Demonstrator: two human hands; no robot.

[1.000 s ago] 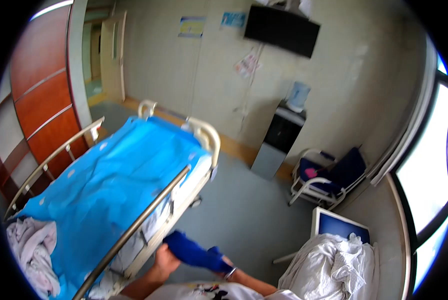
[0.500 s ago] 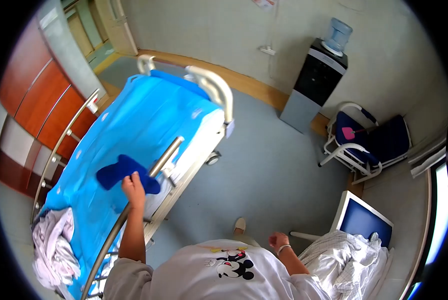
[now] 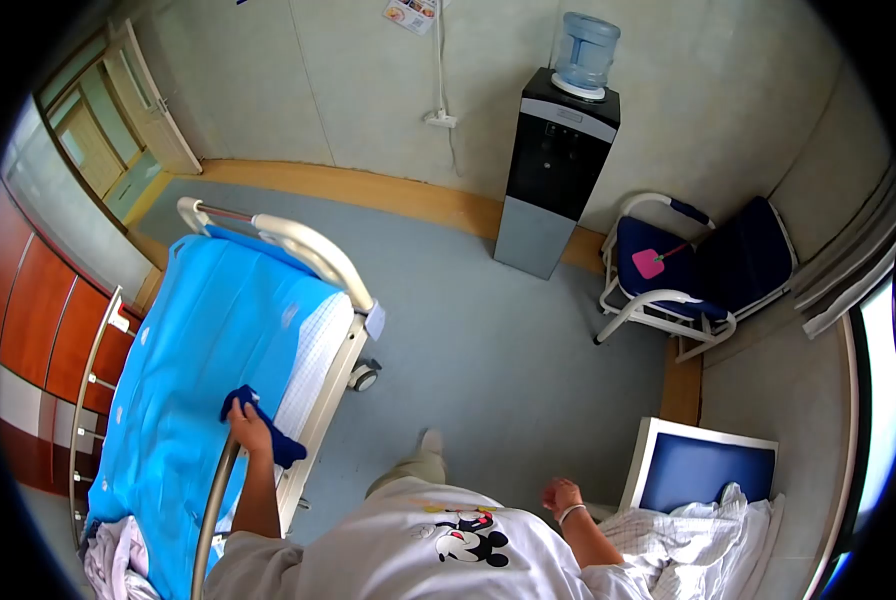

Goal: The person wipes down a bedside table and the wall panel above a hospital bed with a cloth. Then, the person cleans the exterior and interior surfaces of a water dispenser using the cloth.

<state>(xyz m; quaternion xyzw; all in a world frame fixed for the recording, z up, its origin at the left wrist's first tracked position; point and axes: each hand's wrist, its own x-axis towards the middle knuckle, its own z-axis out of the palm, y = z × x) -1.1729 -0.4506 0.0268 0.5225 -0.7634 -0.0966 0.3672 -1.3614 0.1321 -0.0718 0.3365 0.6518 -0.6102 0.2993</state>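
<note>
My left hand (image 3: 250, 430) is closed on a dark blue cloth (image 3: 287, 449) at the upper end of the bed's metal side rail (image 3: 214, 510). Part of the cloth sticks out past my fingers and part hangs towards the mattress edge. Beneath it lies the bed (image 3: 193, 330), covered with a bright blue sheet. At my right side, my right hand (image 3: 562, 494) hangs with its fingers curled in and nothing visible in them. A band circles that wrist.
A water dispenser (image 3: 553, 170) stands against the wall. Right of it is a folding chair (image 3: 738, 255) holding a pink fly swatter (image 3: 649, 263). A blue-seated chair (image 3: 703, 470) with checked fabric (image 3: 688, 545) stands close on my right. Crumpled pale cloth (image 3: 118, 560) lies on the bed.
The view has swung, so the bed sits lower and further left. The blue cloth was spread wide over the sheet and is now bunched at the rail in my left hand.
</note>
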